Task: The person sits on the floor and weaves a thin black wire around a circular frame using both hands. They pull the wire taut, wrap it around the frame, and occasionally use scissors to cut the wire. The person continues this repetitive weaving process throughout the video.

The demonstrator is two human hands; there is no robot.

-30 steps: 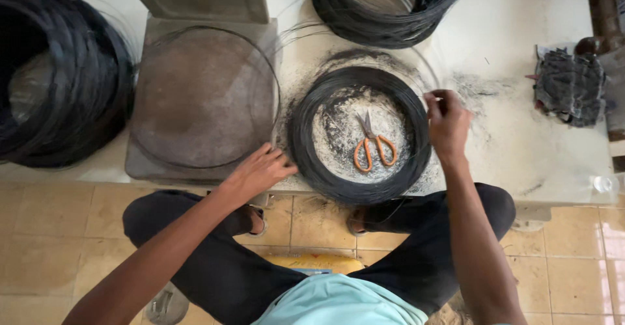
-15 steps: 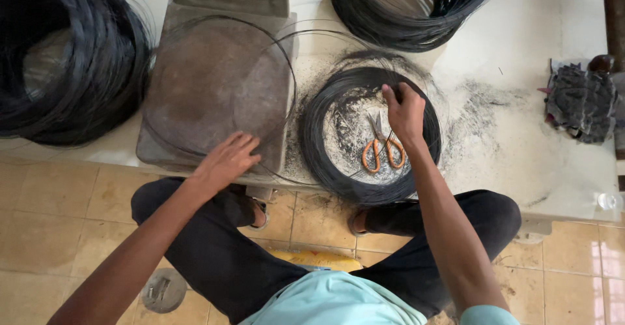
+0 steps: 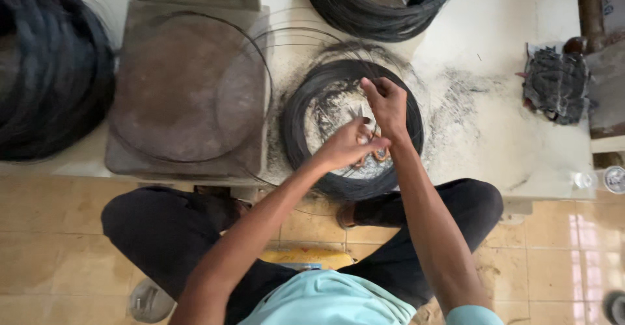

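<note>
Both hands meet over the middle of the small black wire coil on the dusty white slab. My left hand is curled narrow around the orange-handled scissors, which lie inside the coil's ring. My right hand pinches something thin just above them; I cannot tell what. Beside the coil sits a rusty round plate ringed by 1 loose wire loop. 2 bigger coils rest farther off.
</note>
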